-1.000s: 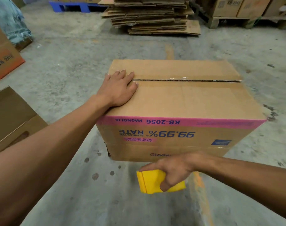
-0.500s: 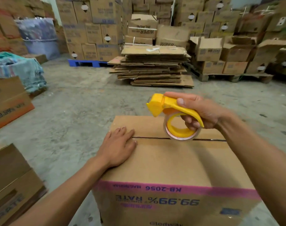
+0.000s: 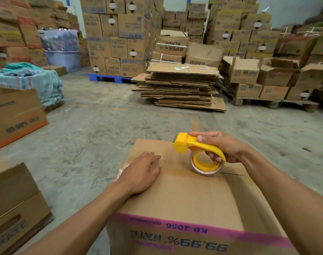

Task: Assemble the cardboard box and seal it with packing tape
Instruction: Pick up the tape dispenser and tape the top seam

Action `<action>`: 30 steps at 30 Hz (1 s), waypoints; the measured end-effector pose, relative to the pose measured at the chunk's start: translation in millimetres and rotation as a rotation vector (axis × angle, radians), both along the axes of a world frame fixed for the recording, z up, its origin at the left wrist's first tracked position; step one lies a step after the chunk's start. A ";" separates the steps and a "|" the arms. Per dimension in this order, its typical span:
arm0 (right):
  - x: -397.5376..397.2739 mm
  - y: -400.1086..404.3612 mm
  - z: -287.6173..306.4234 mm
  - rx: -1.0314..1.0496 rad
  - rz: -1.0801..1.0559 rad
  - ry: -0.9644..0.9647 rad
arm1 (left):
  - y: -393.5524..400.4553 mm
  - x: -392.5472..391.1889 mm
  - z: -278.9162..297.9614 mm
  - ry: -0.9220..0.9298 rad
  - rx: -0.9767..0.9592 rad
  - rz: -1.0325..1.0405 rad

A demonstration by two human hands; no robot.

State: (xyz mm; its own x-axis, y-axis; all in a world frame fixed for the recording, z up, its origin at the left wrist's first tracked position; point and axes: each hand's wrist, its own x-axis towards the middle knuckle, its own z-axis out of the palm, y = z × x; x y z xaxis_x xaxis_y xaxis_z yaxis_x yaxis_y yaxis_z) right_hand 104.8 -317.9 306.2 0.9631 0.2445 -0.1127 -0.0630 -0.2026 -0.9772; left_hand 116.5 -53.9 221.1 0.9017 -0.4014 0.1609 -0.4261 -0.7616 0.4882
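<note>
Right hand [image 3: 223, 148] fingers curl round the handle of a yellow tape dispenser [image 3: 197, 146], thumb laid along its top; left hand [image 3: 140, 173] lies flat, fingers straight and together, pressing the near flap of the cardboard box [image 3: 184, 196]. Half a second earlier the dispenser was held above the seam; now its tape roll [image 3: 205, 165] sits on the box top, just right of the left fingertips, and the camera has pulled back and lifted slightly. The dark slit of the flap seam [image 3: 232, 174] shows only to the right of the roll; between roll and left hand it reads as covered, and a glossy sheen near the box's left edge [image 3: 123, 168] suggests tape laid there. That would put the sealing stroke under way, with the right-hand stretch of seam yet to be covered.

Whether tape truly bridges the span under the left fingers cannot be told. The dispenser's blade is turned away, the box's lower walls are cut off by the frame, and the stacked cartons [image 3: 118, 45] and flattened cardboard pile [image 3: 181, 85] beyond the fingers are blurred.
</note>
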 end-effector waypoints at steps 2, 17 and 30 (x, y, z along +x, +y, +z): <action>-2.1 -4.1 -10.4 0.034 0.001 0.019 | -7.5 -1.6 1.7 0.025 -0.219 0.002; -6.0 -23.5 -31.6 0.192 -0.008 0.038 | -58.2 2.5 43.0 1.168 -1.103 0.183; -1.1 -27.1 -35.0 0.216 -0.013 0.075 | -55.9 10.3 41.5 1.324 -1.185 0.118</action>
State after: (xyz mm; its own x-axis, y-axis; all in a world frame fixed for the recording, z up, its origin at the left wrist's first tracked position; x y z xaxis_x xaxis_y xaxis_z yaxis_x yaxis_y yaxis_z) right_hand 103.7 -345.1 271.3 0.9571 0.2587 -0.1308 -0.1385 0.0117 -0.9903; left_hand 126.8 -109.8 262.6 0.6690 -0.5511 -0.4987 0.6944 0.2242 0.6838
